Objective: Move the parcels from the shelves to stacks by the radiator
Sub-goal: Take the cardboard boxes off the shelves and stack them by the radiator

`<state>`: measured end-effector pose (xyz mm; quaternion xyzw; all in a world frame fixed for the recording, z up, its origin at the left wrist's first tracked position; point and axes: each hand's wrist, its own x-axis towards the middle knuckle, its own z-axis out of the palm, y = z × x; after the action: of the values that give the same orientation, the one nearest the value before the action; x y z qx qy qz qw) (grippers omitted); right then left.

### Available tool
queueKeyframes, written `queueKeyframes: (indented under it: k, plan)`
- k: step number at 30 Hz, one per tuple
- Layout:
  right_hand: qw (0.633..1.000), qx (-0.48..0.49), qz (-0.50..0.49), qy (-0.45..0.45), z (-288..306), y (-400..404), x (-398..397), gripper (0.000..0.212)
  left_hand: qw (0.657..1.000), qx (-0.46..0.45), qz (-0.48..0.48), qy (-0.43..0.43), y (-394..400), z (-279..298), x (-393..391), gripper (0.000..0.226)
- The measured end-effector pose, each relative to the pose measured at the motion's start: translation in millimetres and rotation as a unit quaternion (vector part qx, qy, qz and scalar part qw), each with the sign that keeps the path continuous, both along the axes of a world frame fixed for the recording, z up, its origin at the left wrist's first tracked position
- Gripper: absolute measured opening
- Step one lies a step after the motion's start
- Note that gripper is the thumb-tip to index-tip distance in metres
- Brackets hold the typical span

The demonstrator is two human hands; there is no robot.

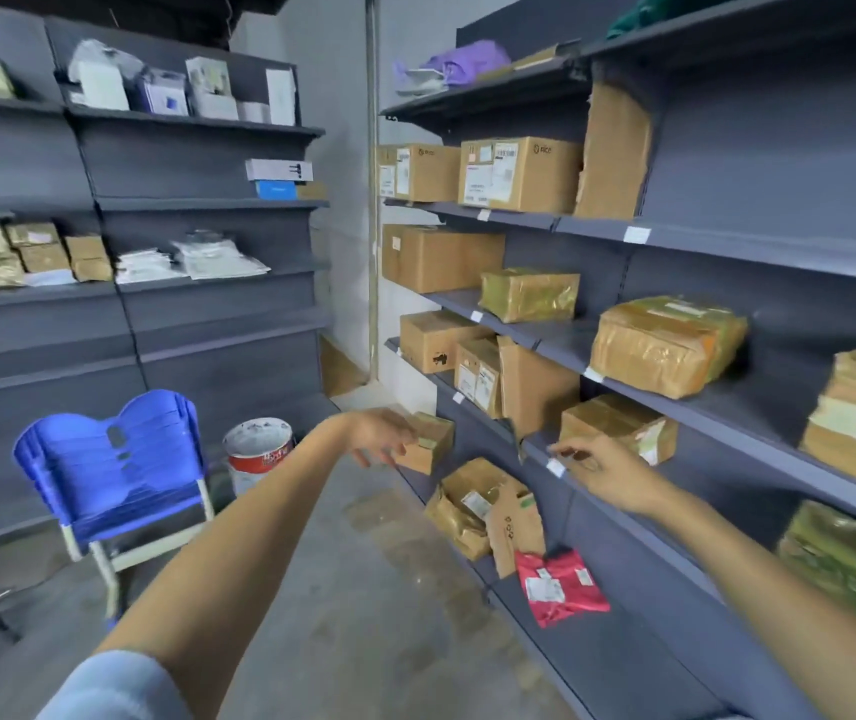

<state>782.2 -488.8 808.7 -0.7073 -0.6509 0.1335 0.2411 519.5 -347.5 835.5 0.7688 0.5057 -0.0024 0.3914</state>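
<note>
Head view showed the left hand (382, 436) reaching to a small cardboard box (428, 441) at the far end of the lowest shelf (597, 662) on the right. The box lay just beyond and to the right of the fingers (371, 457), which hung loosely spread at its near face; whether they touched it I could not tell. Its long side seemed to run along the shelf edge. The right hand (610, 472) was well apart from it, fingers loosely curled at the lip of the shelf above and grasping nothing, so the left was plainly the nearer. Readable writing was scarce: two upper boxes (522, 174) bore a logo like "Rice", their white labels too blurred, and the red mailer (561, 587) had an illegible label.
</note>
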Motion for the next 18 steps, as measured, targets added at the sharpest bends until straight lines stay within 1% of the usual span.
queueKeyframes:
  k: [3, 6, 8, 10, 13, 16, 18]
  plan:
    - [0.998, 0.061, -0.013, 0.0, 28.9, 74.0, 22.5, 0.032, 0.999, 0.037, -0.005, -0.021, 85.4, 36.4, 20.4, 0.043]
    - [0.992, 0.116, -0.041, 0.007, 64.6, 148.1, 41.3, 0.032, 0.997, 0.077, -0.016, -0.015, 161.2, 67.6, 35.4, 0.041]
    - [0.987, 0.149, -0.055, 0.014, 82.6, 195.3, 46.9, 0.031, 0.993, 0.108, -0.012, -0.041, 205.3, 78.3, 40.8, 0.04]
    - [0.986, 0.157, -0.058, 0.019, 91.9, 239.6, 44.0, 0.032, 0.992, 0.117, -0.023, -0.051, 243.2, 80.3, 43.2, 0.038]
    - [0.989, 0.141, -0.037, 0.024, 89.9, 308.3, 34.1, 0.033, 0.99, 0.131, -0.052, -0.028, 303.5, 75.4, 43.6, 0.038]
    - [0.992, 0.122, -0.017, 0.021, 84.9, 378.3, 23.9, 0.034, 0.99, 0.121, -0.051, -0.05, 372.8, 73.6, 41.6, 0.038]
    - [0.992, 0.126, -0.015, 0.015, 84.5, 426.8, 18.8, 0.036, 0.988, 0.126, -0.065, -0.059, 421.8, 74.3, 41.2, 0.04]
